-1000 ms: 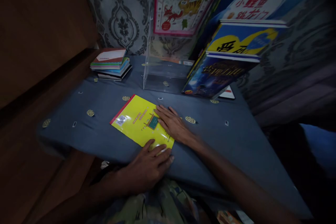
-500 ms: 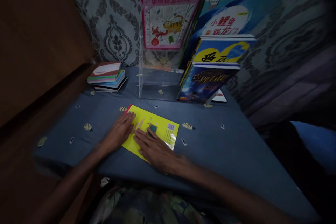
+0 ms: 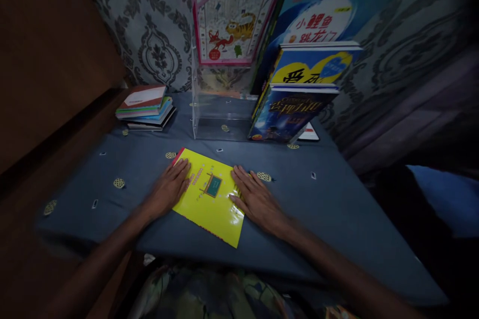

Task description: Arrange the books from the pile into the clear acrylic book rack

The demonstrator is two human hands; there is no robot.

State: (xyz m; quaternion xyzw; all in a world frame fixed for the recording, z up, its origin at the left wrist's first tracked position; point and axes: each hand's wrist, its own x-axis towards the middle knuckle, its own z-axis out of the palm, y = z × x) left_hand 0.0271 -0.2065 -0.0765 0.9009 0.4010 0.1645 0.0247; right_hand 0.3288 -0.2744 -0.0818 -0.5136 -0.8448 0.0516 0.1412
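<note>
A yellow book (image 3: pixel 204 212) lies flat and at a slant on the table near its front edge. Its cover shows a small green chalkboard, and a red strip runs along its left side. My left hand (image 3: pixel 171 187) rests flat over the book's left edge, fingers stretched out. On the opposite edge lies my right hand (image 3: pixel 260 199), fingers extended and thumb apart, hiding part of the print there. Neither hand grips anything; both press on or touch the cover.
Behind the book stands a clear acrylic rack (image 3: pixel 220 129) holding several upright books, among them a dark blue book (image 3: pixel 290 114) and a pink book (image 3: pixel 235 25). A stack of small books (image 3: pixel 145 107) sits at the back left. A patterned cloth covers the table (image 3: pixel 318 224).
My right hand has slid from the middle of the yellow book to its right edge, uncovering the chalkboard picture. My left hand stays at the left edge. The view has shifted slightly.
</note>
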